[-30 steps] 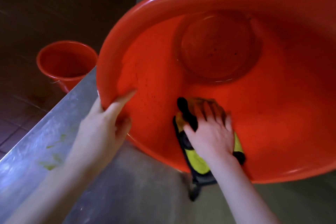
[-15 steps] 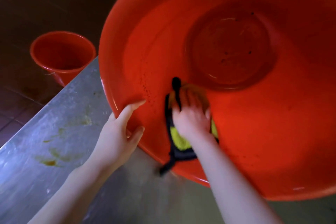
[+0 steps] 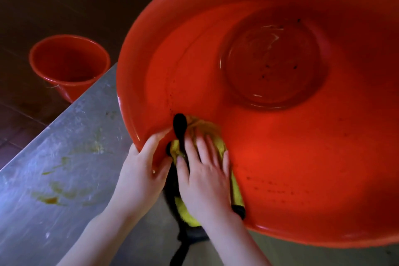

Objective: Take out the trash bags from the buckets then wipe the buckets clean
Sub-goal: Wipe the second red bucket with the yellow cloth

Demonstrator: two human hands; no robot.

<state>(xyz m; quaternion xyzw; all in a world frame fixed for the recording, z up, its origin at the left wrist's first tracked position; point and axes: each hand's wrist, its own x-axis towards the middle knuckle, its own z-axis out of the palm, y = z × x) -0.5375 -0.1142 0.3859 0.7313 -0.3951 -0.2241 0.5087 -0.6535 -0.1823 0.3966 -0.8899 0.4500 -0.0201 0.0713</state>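
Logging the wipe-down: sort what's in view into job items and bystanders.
In the job: tilted bucket, yellow cloth, left hand on the rim, right hand on the cloth, floor bucket.
Just lying about: steel counter, its yellow smears.

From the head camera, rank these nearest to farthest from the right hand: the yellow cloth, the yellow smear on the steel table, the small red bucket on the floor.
1. yellow cloth: pressed under the right hand, inside the large bucket.
2. yellow smear: left, on the steel table.
3. small red bucket: farthest, upper left, on the floor past the table.
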